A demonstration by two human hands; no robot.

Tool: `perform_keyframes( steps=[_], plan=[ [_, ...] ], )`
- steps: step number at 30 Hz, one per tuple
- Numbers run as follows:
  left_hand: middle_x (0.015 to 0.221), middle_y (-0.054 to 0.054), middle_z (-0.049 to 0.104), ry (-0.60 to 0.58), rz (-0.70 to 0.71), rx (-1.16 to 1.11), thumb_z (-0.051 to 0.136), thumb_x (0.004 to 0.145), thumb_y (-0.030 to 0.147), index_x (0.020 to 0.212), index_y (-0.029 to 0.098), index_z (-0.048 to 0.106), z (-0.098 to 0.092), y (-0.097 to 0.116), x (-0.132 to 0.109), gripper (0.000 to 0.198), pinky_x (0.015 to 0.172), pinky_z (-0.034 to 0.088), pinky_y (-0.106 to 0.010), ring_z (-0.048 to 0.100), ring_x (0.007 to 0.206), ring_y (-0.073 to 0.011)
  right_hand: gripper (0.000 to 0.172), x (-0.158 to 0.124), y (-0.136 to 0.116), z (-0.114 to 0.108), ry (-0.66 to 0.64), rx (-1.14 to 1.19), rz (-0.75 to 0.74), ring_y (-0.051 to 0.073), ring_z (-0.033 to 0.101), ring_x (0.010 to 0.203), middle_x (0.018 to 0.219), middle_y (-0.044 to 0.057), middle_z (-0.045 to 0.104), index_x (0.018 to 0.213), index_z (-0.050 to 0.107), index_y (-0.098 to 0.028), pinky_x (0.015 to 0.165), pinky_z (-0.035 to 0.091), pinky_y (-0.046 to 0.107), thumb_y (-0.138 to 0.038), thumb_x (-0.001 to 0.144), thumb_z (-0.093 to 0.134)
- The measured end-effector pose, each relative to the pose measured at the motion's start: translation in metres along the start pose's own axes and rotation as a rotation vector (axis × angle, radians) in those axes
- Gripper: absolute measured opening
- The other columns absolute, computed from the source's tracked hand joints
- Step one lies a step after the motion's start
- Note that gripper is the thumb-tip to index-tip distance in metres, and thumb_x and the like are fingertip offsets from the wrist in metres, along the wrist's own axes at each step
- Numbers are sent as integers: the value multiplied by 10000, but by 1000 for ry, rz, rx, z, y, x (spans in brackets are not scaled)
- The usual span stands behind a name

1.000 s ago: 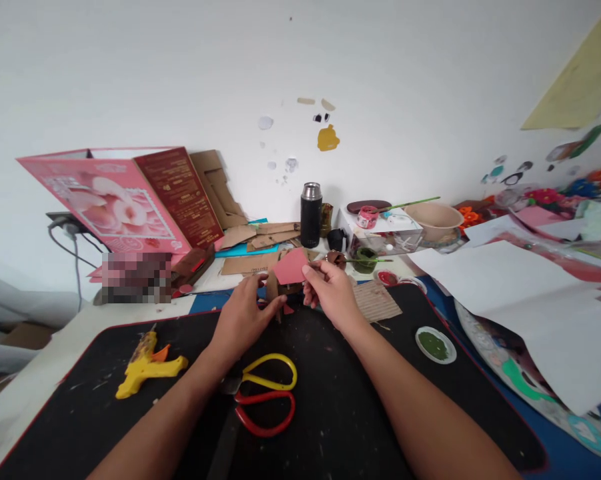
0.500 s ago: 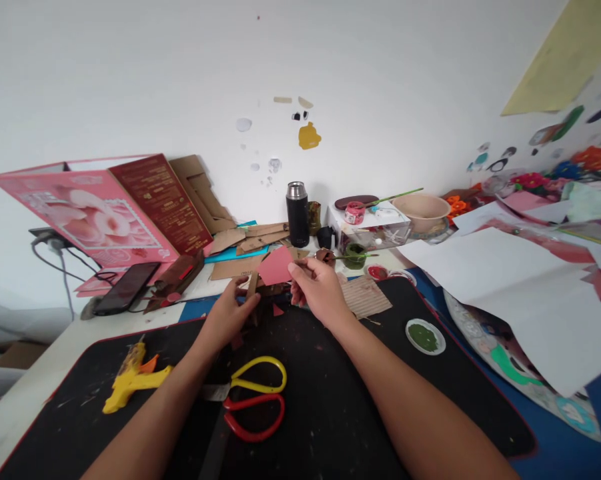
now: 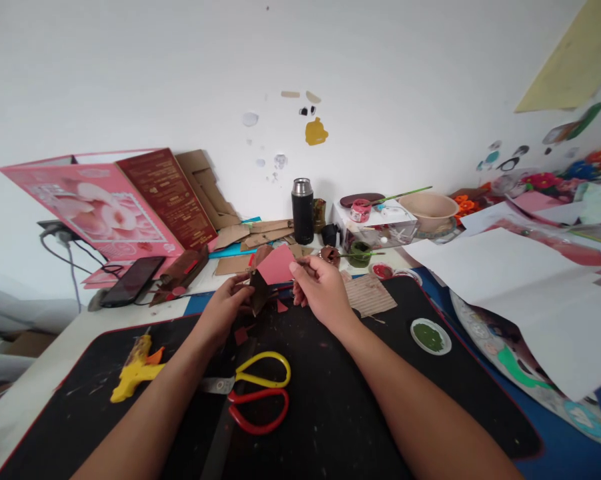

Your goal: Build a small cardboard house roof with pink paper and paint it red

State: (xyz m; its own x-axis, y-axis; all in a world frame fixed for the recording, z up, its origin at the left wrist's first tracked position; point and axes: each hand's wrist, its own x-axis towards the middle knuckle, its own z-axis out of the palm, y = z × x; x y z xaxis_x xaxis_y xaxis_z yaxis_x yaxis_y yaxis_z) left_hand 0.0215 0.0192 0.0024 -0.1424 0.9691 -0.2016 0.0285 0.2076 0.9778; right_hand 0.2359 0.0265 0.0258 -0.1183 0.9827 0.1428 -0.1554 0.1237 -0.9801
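Showing plain pink and straight-edged, the paper piece [image 3: 276,265]

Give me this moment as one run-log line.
left hand: holds dark piece | right hand: holds pink paper | scissors: on black mat | yellow glue gun: on mat, at left

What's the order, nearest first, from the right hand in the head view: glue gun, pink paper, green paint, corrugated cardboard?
1. Pink paper: in the right hand.
2. Corrugated cardboard: just right.
3. Green paint: farther right.
4. Glue gun: far left.
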Motion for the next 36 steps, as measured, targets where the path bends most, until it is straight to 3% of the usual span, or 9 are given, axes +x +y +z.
perform_keyframes(
  steps=[7, 14, 20, 31, 36],
  plan=[
    [1075, -97, 779, -53, 6, -174, 841, 708, 320, 1228, 144, 685, 1, -3, -1, 571, 619, 530, -253, 734, 786, -184, 341, 1, -6, -4, 94, 40, -43, 121, 567, 393, 536, -72, 580, 944, 665, -210, 373, 418, 215, -549, 914, 695],
    [1083, -90, 806, -126, -3, -320, 882, 687, 260, 1100, 152, 761, 0, 0, -4, 443, 775, 578, -295, 747, 895, -208, 366, -3, -6, 0, 68, 13, -43, 122, 567, 384, 514, -72, 579, 947, 661, -201, 371, 420, 217, -565, 920, 702],
    [1066, -92, 805, -103, 17, -351, 895, 664, 207, 1046, 143, 772, 0, 2, -7, 406, 725, 556, -279, 734, 858, -197, 376, -1, -4, -1, 85, 9, -35, 123, 563, 388, 513, -72, 573, 933, 663, -208, 373, 421, 221, -580, 911, 715],
    [945, -78, 792, -99, 33, -459, 889, 636, 135, 934, 124, 777, -3, 3, -7, 318, 768, 578, -311, 710, 803, -185, 358, -4, -4, 1, 63, -12, -27, 126, 574, 398, 523, -65, 590, 920, 656, -210, 371, 428, 221, -559, 907, 733],
    [963, -57, 782, -127, -3, -522, 881, 645, 97, 989, 140, 761, -4, 6, -8, 367, 756, 580, -292, 706, 809, -171, 330, -6, -3, 3, 43, -36, -32, 122, 572, 393, 523, -63, 592, 916, 666, -204, 363, 428, 216, -530, 919, 724]
  ],
)
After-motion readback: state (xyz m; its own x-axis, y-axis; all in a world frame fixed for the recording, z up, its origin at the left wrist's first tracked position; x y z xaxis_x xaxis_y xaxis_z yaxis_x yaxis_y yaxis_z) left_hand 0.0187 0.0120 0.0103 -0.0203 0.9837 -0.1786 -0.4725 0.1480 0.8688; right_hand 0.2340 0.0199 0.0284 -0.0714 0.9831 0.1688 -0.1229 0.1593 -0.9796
